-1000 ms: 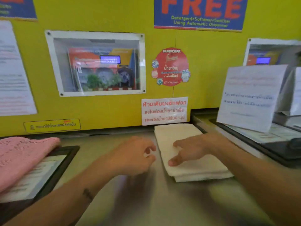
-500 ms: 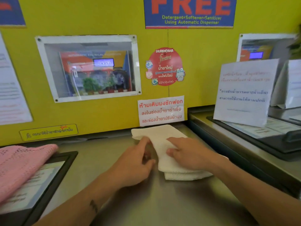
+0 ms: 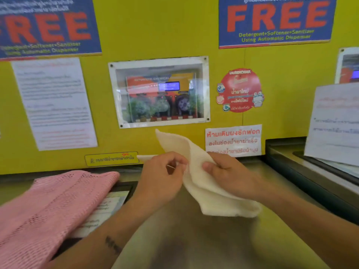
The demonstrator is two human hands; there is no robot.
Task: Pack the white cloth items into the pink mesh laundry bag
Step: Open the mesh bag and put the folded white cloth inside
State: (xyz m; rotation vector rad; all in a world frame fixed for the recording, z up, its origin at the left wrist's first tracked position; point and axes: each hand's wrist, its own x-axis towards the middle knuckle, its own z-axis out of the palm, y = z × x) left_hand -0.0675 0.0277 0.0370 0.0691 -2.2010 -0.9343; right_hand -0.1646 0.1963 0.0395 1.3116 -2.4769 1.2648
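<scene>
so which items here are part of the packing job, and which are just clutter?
Job:
folded white cloth, gripped by the left hand and right hand
pink mesh laundry bag, lying left on the counter

Clutter:
black-framed notice board under the bag
white paper sign, far right
yellow wall's posters
</scene>
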